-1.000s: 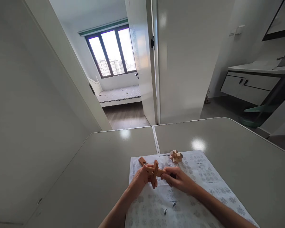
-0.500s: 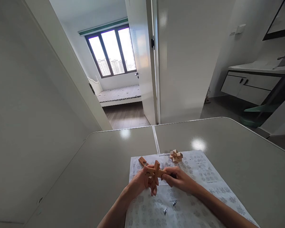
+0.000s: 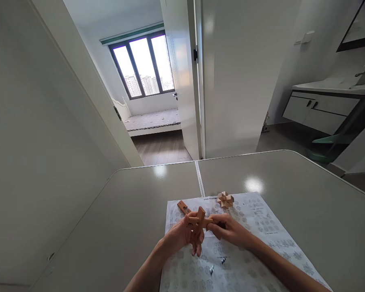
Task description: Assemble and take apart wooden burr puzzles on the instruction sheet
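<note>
Centrally, low in the head view, two bare hands meet over a printed sheet [image 3: 249,247] covered in small diagrams, which lies flat on a grey tabletop [image 3: 124,211]. The left hand [image 3: 179,238] has its grip clamped on crossed wooden puzzle pieces [image 3: 197,222], lifted just above the sheet, with fingers wrapped round the lower part. The right hand [image 3: 231,231] pinches the right end of the horizontal piece, its grip closed on it.

Just beyond the left hand, a loose wooden piece [image 3: 182,207] rests on the sheet. Near the sheet's far edge sits an assembled wooden burr puzzle [image 3: 225,200], apart from both hands.

In the upper middle of the frame, an open doorway shows a window [image 3: 144,65]. At the right edge stands a vanity cabinet [image 3: 319,110].
</note>
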A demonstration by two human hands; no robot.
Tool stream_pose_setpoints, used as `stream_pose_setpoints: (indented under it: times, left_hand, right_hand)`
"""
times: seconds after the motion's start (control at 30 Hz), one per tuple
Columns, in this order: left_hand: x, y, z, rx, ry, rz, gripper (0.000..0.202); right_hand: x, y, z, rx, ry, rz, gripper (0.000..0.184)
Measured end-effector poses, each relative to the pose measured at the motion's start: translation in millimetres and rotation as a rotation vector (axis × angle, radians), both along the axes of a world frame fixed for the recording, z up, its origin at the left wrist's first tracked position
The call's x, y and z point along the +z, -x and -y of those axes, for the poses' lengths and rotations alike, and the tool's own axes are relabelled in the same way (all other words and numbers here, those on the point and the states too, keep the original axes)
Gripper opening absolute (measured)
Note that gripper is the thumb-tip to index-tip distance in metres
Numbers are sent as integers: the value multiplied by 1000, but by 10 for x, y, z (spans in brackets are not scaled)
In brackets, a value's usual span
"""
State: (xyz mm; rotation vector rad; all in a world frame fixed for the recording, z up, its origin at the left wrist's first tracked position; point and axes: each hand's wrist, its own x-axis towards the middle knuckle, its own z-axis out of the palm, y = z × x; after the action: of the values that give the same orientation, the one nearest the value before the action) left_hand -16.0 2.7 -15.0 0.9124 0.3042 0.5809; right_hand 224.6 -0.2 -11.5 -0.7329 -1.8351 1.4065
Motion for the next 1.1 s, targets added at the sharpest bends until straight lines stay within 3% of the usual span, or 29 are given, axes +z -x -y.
stream_pose_setpoints:
  times: [0.33,0.5,0.63,1.1]
  left_hand:
    - [133,-66,33,106,-16,-56,74]
    - [193,-73,64,199,-48,-140,45]
    - [175,-67,77,190,-73,-199,36]
    - [96,-41,56,196,-14,-213,42]
  right_hand:
    - [-23,-6,-20,-38,43,-19,50]
    - [-65,-46,-62,-75,142,-88,50]
    - [-49,-65,-73,-84,169,-113,51]
    - [-48,-71,-52,-77,109,-45,50]
